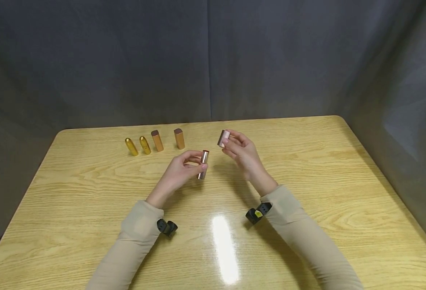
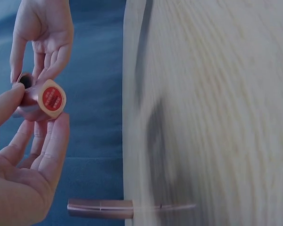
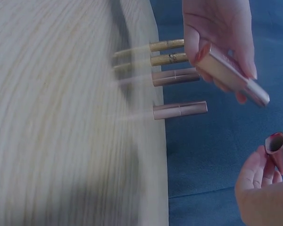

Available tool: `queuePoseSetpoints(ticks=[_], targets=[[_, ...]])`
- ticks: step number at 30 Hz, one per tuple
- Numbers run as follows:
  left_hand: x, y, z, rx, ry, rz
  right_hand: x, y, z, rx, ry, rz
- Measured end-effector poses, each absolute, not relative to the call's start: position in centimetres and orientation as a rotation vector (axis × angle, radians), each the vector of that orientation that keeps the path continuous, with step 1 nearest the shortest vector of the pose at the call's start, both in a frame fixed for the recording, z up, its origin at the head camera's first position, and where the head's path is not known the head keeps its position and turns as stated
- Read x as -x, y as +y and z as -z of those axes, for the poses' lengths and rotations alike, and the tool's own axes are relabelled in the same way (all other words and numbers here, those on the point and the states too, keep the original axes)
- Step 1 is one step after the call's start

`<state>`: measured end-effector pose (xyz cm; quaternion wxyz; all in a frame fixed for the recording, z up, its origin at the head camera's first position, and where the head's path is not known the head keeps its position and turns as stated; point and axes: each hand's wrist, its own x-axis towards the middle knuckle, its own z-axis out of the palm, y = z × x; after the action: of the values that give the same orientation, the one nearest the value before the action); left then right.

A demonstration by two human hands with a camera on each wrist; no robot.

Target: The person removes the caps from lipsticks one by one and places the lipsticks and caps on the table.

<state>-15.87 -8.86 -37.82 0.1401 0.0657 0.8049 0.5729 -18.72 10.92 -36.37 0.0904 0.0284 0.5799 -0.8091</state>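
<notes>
Upright in my left hand (image 1: 178,171) is an uncapped rose-gold lipstick (image 1: 205,156), pinched between thumb and fingers. Its red round label shows on the base in the left wrist view, and the right wrist view shows its narrower shiny inner tube. Farther right and slightly farther back, my right hand (image 1: 244,155) grips the hollow lipstick cap (image 1: 221,138) near one end. The cap's open mouth faces the camera in the right wrist view. Both pieces are held above the table, apart from each other.
On the wooden table (image 1: 89,201), two copper-coloured lipsticks stand upright at the back left, one (image 1: 157,141) beside the other (image 1: 179,139). Two gold bullet-shaped tubes, one (image 1: 131,147) left of the other (image 1: 145,145), stand next to them. A dark curtain (image 1: 136,60) hangs behind the table.
</notes>
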Motion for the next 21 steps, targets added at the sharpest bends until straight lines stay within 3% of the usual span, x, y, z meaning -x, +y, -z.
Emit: queuePoseSetpoints(ticks=[21], targets=[[16.3,-14.1,35.9,-0.182,2.412,-1.613,19.5,14.0,35.2,0.078,1.893,2.311]])
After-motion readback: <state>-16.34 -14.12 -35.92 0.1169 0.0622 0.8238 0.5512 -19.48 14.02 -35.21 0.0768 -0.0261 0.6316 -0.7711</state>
